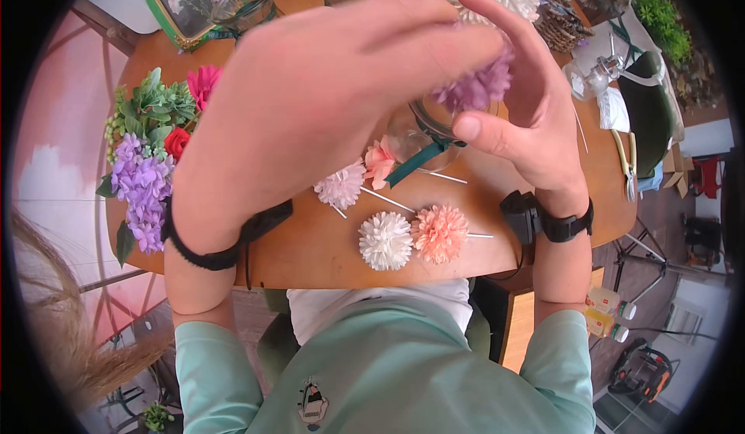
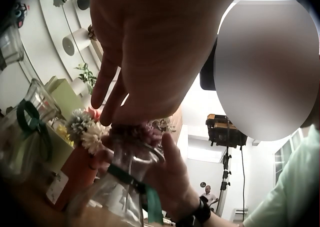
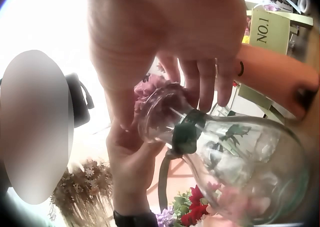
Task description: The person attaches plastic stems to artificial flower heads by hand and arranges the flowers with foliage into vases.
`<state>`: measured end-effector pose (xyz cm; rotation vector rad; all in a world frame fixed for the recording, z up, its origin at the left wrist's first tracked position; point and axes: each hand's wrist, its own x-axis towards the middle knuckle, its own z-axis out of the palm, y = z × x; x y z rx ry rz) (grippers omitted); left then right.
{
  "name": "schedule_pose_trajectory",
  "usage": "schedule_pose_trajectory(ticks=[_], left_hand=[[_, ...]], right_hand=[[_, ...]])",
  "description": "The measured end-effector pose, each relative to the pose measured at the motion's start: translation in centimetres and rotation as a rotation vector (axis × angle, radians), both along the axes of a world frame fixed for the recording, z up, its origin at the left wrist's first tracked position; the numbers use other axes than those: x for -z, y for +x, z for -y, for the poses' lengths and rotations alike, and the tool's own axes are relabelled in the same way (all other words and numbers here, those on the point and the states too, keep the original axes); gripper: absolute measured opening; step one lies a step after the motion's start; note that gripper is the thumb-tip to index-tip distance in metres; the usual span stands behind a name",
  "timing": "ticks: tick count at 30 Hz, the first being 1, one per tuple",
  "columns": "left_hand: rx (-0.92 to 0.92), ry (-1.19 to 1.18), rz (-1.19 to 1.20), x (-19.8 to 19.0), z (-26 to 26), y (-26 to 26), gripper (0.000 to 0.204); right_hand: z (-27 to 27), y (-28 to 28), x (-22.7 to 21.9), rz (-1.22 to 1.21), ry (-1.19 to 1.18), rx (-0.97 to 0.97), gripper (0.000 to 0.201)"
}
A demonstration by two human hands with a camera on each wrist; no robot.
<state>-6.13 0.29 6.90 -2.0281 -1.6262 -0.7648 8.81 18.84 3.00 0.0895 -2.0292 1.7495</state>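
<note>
A purple pompom flower [image 1: 485,81] sits at the mouth of a clear glass vase [image 3: 250,162]. Dark green ribbon [image 1: 419,162] is tied round the vase's neck, one tail hanging loose. My left hand [image 1: 326,77] reaches across from the left, fingers extended over the flower; its thumb is hidden in the head view. On the other side, my right hand [image 1: 539,116] stands around the flower and rim, thumb and fingers spread apart. White stems [image 3: 177,112] show inside the glass neck. Below the vase lie white [image 1: 386,240], peach [image 1: 440,234] and pale pink [image 1: 341,184] pompom flowers.
Purple, red and green artificial flowers [image 1: 143,170] lie at the table's left. Behind stand a green picture frame [image 1: 190,3] and glass vessels [image 1: 247,7]. Pliers [image 1: 627,166] lie near the right edge, below a glass piece with metal fittings [image 1: 605,73].
</note>
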Motion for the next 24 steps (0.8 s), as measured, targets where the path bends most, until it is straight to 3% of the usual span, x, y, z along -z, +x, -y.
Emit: schedule_pose_trajectory(ticks=[2, 3, 4, 6, 9, 13, 16, 20, 24], left_hand=[[-0.153, 0.004, 0.349, -1.7, 1.2, 0.6, 0.044], [-0.196, -0.022, 0.180, -2.0, 2.2, -0.7, 0.047], [-0.195, -0.021, 0.179, -1.9, 3.2, -1.2, 0.047], [-0.175, -0.673, 0.197, -1.6, 4.6, -1.6, 0.042], [-0.211, -0.857, 0.032, 0.8, 3.0, -0.3, 0.038], [-0.235, -0.683, 0.021, 4.4, 2.5, 1.1, 0.018], [-0.225, -0.739, 0.023, 4.7, 2.3, 0.6, 0.014], [-0.271, -0.760, -0.023, 2.5, 2.7, -0.8, 0.018], [-0.142, -0.616, 0.252, -1.7, 3.7, -2.3, 0.038]], right_hand=[[0.2, -0.1, 0.2, -0.022, 0.050, 0.039, 0.086], [0.1, -0.1, 0.5, -0.042, 0.152, 0.042, 0.073], [0.1, 0.0, 0.7, -0.043, 0.152, 0.044, 0.073], [0.1, 0.0, 1.1, -0.056, 0.161, 0.042, 0.063], [0.2, -0.3, 1.5, -0.119, 0.116, 0.138, 0.050], [-0.2, -0.5, 1.7, -0.141, 0.042, 0.116, 0.046], [-0.3, -0.4, 1.7, -0.164, -0.047, 0.083, 0.044], [-0.7, -0.3, 1.7, -0.225, -0.122, 0.062, 0.043], [-1.1, 0.0, 1.5, -0.296, -0.192, 0.023, 0.044]])
